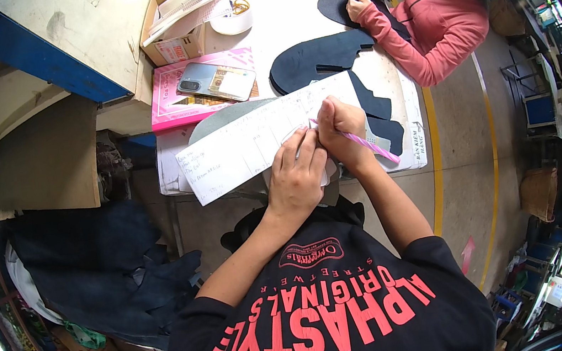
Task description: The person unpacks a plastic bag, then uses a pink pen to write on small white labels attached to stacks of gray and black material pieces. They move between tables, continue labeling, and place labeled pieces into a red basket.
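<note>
My right hand [341,126] grips a pink pen [362,142], its tip pressed on a long white paper form [248,144] with ruled columns. My left hand [298,177] lies flat on the near edge of that form, fingers spread, holding it down. The form rests on a white table [286,9] over a grey curved sheet. Dark blue cut pieces [313,59] lie just beyond the form.
A phone [216,80] lies on a pink book [171,108] at the left. Behind it stand a cardboard box [175,25] and a white bowl [232,18]. A person in a pink top [435,21] handles dark pieces across the table. Dark fabric is piled on the floor [93,266].
</note>
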{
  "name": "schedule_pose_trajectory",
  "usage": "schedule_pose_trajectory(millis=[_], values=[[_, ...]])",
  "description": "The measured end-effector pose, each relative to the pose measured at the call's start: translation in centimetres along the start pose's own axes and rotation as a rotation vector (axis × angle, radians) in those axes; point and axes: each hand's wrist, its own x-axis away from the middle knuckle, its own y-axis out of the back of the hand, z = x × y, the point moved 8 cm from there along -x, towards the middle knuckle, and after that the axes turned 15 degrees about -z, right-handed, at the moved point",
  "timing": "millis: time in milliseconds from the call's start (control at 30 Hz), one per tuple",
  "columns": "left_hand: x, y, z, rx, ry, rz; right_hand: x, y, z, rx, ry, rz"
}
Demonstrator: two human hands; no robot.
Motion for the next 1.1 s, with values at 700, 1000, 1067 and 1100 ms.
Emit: schedule_pose_trajectory(millis=[700,1000,1067,1100], values=[[-0.1,0.0,0.1,0.001,0.018,0.000,0.7,0.6,-1.4,0.044,-0.013,-0.128],[-0.1,0.0,0.1,-0.002,0.018,-0.002,0.6,0.1,-1.3,0.057,-0.001,-0.070],[0.0,0.0,0.0,-0.011,0.013,0.001,0.6,0.3,-1.4,0.040,-0.032,-0.076],[0.0,0.0,0.0,-0.015,0.010,0.003,0.7,0.3,-1.5,0.030,-0.056,-0.078]])
